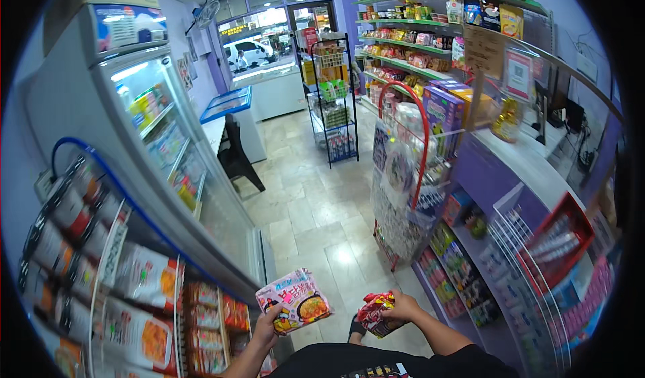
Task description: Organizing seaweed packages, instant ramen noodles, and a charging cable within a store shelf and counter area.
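Observation:
A pink packet of instant noodles (299, 302), with a bowl of noodles pictured on its front, is held by its left edge in my left hand (267, 327). My right hand (403, 309) grips a red and yellow snack packet (377, 313) from its right side; this one looks crumpled and is turned partly away. Both packets are apart from each other, in front of my body and above the tiled floor. Close to my left forearm stands a rack (178, 311) with more noodle packets on its shelves.
On the left rises a glass-door drinks fridge (208, 196). A wire display stand with a red frame (423, 170) and a counter (510, 170) flank the right side. Further ahead are a black wire rack (353, 102), a chest freezer (275, 99), a dark chair (238, 156) and stocked wall shelves (410, 32).

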The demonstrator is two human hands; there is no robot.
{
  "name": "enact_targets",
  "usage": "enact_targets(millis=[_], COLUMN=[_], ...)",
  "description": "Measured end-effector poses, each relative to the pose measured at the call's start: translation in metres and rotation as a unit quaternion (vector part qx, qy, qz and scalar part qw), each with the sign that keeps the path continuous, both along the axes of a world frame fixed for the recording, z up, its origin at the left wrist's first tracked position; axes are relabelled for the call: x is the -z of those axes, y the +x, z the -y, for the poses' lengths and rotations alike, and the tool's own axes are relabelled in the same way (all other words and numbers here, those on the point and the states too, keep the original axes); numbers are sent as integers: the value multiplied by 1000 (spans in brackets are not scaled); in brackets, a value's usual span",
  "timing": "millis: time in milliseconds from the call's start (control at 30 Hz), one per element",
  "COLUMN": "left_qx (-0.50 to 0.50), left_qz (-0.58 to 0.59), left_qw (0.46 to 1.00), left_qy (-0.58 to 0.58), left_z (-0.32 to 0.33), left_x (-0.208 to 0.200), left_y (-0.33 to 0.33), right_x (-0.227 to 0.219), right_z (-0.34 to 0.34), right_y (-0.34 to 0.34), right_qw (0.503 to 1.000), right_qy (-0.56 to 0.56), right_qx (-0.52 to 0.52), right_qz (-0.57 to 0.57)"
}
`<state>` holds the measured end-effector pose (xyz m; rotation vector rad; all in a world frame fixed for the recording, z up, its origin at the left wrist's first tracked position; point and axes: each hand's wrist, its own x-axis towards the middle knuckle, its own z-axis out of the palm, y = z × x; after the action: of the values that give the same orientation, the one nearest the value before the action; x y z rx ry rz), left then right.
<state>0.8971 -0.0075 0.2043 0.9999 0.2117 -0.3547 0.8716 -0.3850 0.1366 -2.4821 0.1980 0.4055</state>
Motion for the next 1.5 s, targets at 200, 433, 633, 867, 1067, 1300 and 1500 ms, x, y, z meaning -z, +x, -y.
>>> enact_targets(millis=[200,433,633,867,1067,1300,1500], left_qx=[-104,-81,134,297,347,378,391], left_qz=[-52,-11,5,139,279,277,322], left_qw=[991,994,990,944,891,883,862], left_qy=[-63,-66,-46,38,88,18,28], left_z=[-2,-12,49,214,376,538,699], left_x=[44,20,15,-73,-106,-124,-100], left_y=[159,368,598,822,973,1106,1203], right_x=[29,-69,-51,-26,18,-3,18], right_z=[5,-5,17,80,173,269,359], right_y=[231,456,591,709,829,909,880], right_qw=[999,983,936,911,823,818,833], right_qy=[37,131,234,211,306,195,53], right_qx=[-20,-5,164,309,426,510,544], right_qz=[32,131,208,174,218,182,89])
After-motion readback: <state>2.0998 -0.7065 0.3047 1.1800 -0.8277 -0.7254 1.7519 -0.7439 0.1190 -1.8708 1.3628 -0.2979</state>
